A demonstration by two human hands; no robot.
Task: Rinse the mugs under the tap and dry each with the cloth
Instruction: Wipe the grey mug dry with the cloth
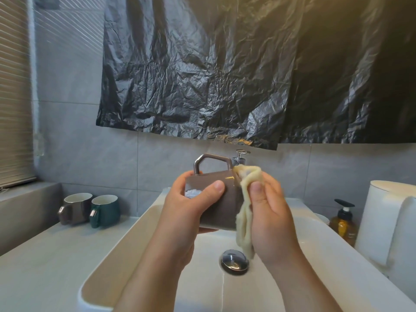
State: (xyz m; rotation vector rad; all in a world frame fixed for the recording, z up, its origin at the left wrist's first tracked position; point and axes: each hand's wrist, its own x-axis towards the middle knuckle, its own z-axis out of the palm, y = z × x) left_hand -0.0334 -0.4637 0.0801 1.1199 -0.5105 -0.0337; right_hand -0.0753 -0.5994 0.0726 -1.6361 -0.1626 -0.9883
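fingers of the left hand clamp the mug, tipped sideways. just beside them, fingers of the right hand pinch the cloth at its mouth.

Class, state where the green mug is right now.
In the head view, the green mug stands on the counter left of the sink, close beside a brown mug on its left.

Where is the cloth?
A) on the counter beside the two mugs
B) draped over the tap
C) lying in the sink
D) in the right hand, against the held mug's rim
D: the right hand pinches the cloth against the rim of the mug, which the left hand holds over the sink.
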